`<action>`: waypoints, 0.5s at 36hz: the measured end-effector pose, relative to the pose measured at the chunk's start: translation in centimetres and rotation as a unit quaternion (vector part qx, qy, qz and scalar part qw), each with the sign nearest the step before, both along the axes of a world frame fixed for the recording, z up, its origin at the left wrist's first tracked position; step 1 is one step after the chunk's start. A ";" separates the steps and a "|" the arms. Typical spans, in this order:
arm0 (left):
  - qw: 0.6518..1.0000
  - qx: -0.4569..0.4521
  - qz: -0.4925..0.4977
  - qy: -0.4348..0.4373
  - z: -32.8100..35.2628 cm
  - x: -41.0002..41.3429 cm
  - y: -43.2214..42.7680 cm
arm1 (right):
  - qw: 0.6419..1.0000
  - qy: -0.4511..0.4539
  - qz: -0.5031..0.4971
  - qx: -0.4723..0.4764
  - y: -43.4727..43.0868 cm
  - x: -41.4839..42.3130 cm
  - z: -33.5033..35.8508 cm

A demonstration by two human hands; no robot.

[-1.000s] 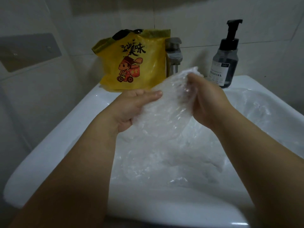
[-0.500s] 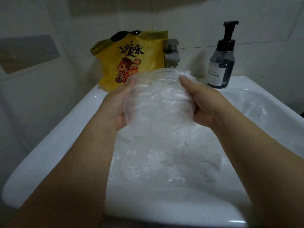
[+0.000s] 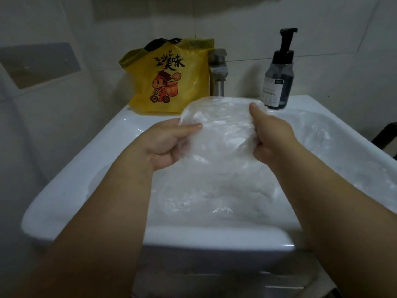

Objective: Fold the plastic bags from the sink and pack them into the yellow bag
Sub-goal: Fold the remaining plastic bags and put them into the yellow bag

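A clear plastic bag (image 3: pixel 221 127) is held stretched between both hands above the white sink (image 3: pixel 120 134). My left hand (image 3: pixel 169 145) pinches its left edge, thumb on top. My right hand (image 3: pixel 272 136) grips the right edge with the thumb over the front. More clear plastic bags (image 3: pixel 214 190) lie crumpled in the basin below, and another (image 3: pixel 318 130) lies at the right of the basin. The yellow bag (image 3: pixel 171 76), printed with a cartoon figure, stands upright on the sink's back ledge, left of the tap.
A metal tap (image 3: pixel 219 72) rises at the back centre. A dark pump soap bottle (image 3: pixel 279 74) stands on the back right ledge. Tiled walls close in behind and on the left. A dark object (image 3: pixel 386 138) shows past the sink's right edge.
The bag, first bunched between my hands, has been spread wide and flat. My hands have moved apart and lower, and each now holds one side of it.
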State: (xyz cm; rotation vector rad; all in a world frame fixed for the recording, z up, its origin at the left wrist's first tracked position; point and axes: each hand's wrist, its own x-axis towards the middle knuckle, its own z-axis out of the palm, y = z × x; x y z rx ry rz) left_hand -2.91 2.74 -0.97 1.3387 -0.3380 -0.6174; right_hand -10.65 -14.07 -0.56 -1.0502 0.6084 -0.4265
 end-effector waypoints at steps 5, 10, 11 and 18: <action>0.998 -0.029 0.048 -0.030 0.0 0.1 0.6 | 0.992 0.034 0.061 0.107 -0.3 -0.8 0.6; 0.977 -0.004 0.200 -0.073 -0.5 0.4 0.9 | 0.979 -0.054 0.197 0.023 -0.3 -0.6 0.1; 0.974 -0.006 0.209 -0.084 -0.5 0.3 0.9 | 0.976 -0.056 0.212 -0.003 -0.3 -0.4 -0.1; 0.991 -0.031 0.122 -0.044 -0.4 -0.1 1.5 | 0.989 -0.099 0.092 -0.051 -0.3 -0.3 -0.1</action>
